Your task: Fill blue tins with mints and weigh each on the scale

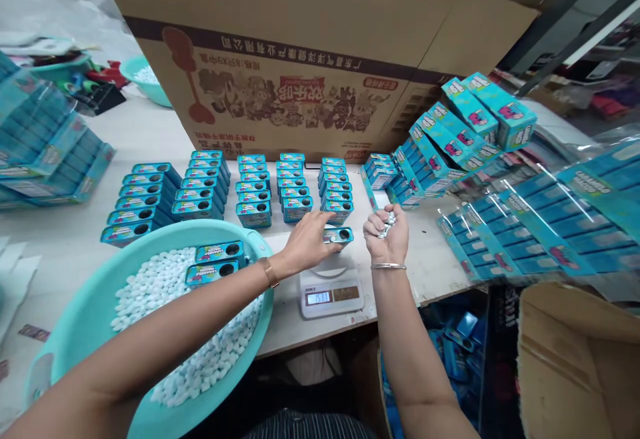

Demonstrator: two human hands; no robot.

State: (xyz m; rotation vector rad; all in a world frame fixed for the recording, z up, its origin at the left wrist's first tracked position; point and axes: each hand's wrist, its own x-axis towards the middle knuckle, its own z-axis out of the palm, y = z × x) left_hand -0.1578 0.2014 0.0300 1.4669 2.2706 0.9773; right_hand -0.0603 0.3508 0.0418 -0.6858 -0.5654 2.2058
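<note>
Gripping a small blue printed tin (344, 233), the left hand (309, 240) sets thumb and fingers on opposite sides of its rounded-edge rectangular body, at the round pan of a white plastic digital scale (333, 310); can't tell if the pan bears its weight. Tin top has a round dark opening. Right hand (400, 235), just beside it, curls its fingers around a clutch of smooth white candies (387, 227), some showing in the palm. Smooth metal bangle (389, 266) on the right wrist, metallic-looking watch (269, 272) on the left. Large glossy turquoise plastic basin (64, 352), round with a cut-out handle, sits under the left forearm, holding a pebbly heap of pale candies (150, 287) and two tins (215, 272) lying on it. Rows of matching tins (254, 211) stand on the smooth pale tabletop (417, 272) behind, against a flat brown corrugated carton (310, 22) with upside-down print. Right side: stacked turquoise paperboard boxes (470, 119) and shiny film-wrapped trays (555, 225).
</note>
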